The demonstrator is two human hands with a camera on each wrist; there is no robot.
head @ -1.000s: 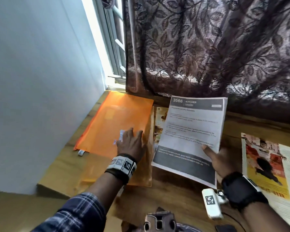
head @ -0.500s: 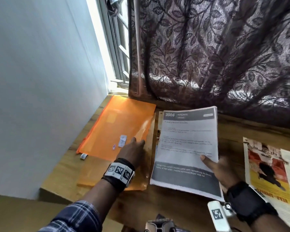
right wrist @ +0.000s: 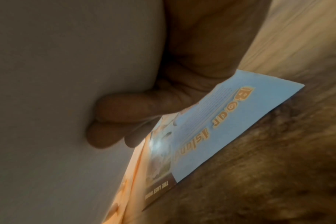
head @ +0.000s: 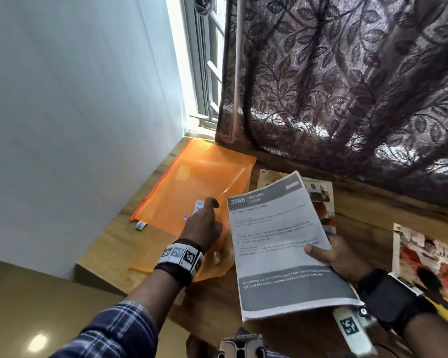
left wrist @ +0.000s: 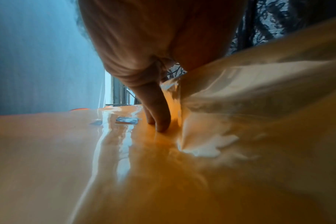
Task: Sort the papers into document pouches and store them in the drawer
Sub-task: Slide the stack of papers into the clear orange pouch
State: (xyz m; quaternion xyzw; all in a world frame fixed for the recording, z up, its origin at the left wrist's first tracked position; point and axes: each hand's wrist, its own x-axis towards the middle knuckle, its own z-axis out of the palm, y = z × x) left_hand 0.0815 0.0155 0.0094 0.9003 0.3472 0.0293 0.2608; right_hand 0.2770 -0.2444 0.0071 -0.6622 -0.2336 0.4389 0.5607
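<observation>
- Head view: wooden desk (head: pixel 367 218) runs along a pale wall at the left of the frame, with a patterned curtain (head: pixel 347 81) filling the upper right.
- An orange document pouch (head: pixel 192 182) lies flat at frame centre-left, against the wall corner. A second, paler pouch (head: pixel 212 264) overlaps its near edge.
- The left hand (head: pixel 202 228) sits at the pouch's right-hand edge, fingers extended and lifting the top layer open. It grips nothing.
- The right hand (head: pixel 344 257) pinches a grey printed sheet (head: pixel 282 244), thumb on the face, fingers behind. The sheet is held tilted, just right of the pouch mouth.
- More printed papers lie under the sheet (head: pixel 323 200) and at the right edge (head: pixel 429 267).
- Left wrist view: fingertips (left wrist: pixel 161 119) press down on the lower orange layer while the upper film (left wrist: pixel 259 84) rises at the right. Judgement: keep this gap wide and hold the lower layer pinned.
- Right wrist view: fingers (right wrist: pixel 125 106) curl against the back of the sheet (right wrist: pixel 58 91). A blue leaflet (right wrist: pixel 220 128) lies on the desk below.
- Judgement: lead with the sheet's upper-left corner, keep it flat, and slide it parallel to the opening so the edge does not catch the film.
- No drawer is visible in any view.
</observation>
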